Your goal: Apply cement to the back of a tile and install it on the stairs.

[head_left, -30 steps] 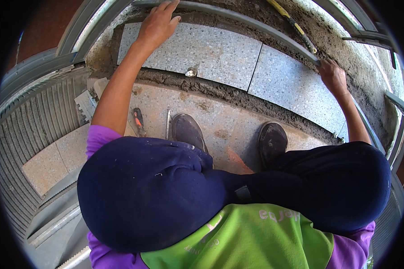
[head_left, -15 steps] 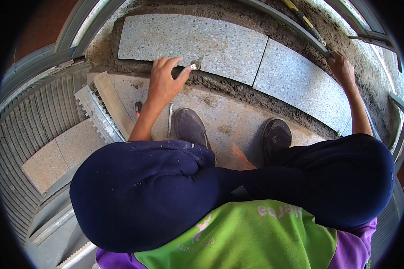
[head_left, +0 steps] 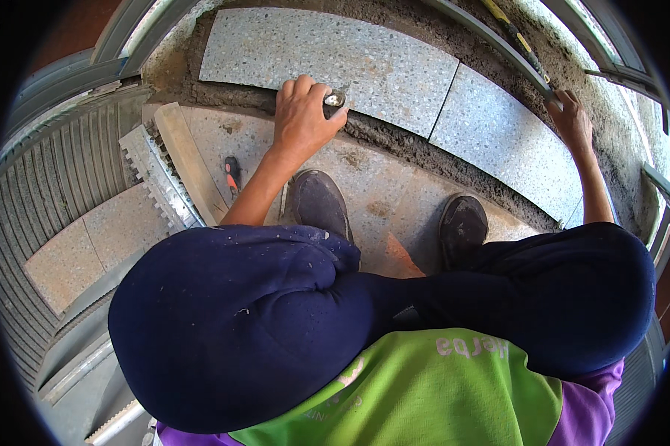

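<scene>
My left hand (head_left: 305,115) reaches over the near edge of the left speckled grey tile (head_left: 312,52). Its thumb and forefinger curl around a small shiny round metal piece (head_left: 335,99) at that edge; what the piece is I cannot make out. On the right, my right hand (head_left: 571,123) grips the near end of a long grey metal bar (head_left: 498,46), which runs along the far side of the tiles. A second speckled tile (head_left: 506,141) lies beside the first, with a narrow dark joint between them. Wet mortar (head_left: 394,135) shows along their near edge.
A yellow and black tool (head_left: 512,33) lies beyond the bar. On my left are a notched trowel (head_left: 153,175), a wooden strip (head_left: 190,160) and a small orange and black tool (head_left: 232,175). My shoes (head_left: 320,204) stand on tiled floor. Ridged adhesive (head_left: 67,156) covers the far left.
My left hand has moved right, and its spread thumb and forefinger have closed around the metal piece. My right hand stays on the bar. The view has shifted slightly.
</scene>
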Available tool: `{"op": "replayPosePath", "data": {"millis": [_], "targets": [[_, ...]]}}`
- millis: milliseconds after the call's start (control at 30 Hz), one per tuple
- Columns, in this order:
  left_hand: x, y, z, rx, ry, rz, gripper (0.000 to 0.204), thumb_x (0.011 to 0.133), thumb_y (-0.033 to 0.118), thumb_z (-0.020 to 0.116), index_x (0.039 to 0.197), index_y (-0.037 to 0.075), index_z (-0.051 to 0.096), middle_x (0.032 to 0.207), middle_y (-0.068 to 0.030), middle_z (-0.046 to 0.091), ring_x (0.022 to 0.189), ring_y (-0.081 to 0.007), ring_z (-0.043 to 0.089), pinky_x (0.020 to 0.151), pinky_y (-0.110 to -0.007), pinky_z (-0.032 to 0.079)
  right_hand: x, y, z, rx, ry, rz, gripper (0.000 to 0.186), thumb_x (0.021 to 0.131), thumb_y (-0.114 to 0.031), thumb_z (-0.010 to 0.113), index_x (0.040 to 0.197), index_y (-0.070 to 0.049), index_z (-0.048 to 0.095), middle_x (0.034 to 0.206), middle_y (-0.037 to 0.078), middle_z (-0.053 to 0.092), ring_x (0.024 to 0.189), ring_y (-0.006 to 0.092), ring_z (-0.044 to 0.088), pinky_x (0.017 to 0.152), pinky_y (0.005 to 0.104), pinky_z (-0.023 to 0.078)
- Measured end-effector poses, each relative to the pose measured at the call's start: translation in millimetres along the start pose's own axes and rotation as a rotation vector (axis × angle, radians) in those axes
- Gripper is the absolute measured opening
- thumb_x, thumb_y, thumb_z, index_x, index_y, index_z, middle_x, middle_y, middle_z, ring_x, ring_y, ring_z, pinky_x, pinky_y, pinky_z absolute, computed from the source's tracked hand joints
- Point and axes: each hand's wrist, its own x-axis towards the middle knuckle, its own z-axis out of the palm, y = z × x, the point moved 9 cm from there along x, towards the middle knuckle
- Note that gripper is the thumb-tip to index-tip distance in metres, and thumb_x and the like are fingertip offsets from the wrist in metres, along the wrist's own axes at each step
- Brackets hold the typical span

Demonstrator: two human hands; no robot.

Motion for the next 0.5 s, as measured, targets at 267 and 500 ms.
{"op": "replayPosePath", "data": {"millis": [267, 500], "targets": [[8, 4, 11, 0.099, 0.014, -0.049, 0.032, 0.077, 0.026, 0.079, 0.096, 0.003, 0.068, 0.099, -0.0121, 0.057, 0.099, -0.0318, 0.052, 0.093, -0.045, 0.042, -1, -4, 1, -0.039, 0.005, -0.035, 0.039, 0.089, -0.031, 0.061, 0.120, -0.008, 0.066, 0.118, 0.013, 0.064, 0.108, 0.0359, 0.064, 0.090, 0.0467, 0.051], [10, 6, 14, 0.046, 0.039, -0.029, 0.029, 0.077, 0.023, 0.079, 0.093, 0.003, 0.067, 0.099, -0.0117, 0.057, 0.099, -0.0320, 0.052, 0.092, -0.045, 0.042, -1, -4, 1, 0.012, 0.025, -0.036, 0.038, 0.089, -0.031, 0.061, 0.118, -0.007, 0.066, 0.115, 0.015, 0.064, 0.105, 0.0370, 0.064, 0.087, 0.0479, 0.051]]}}
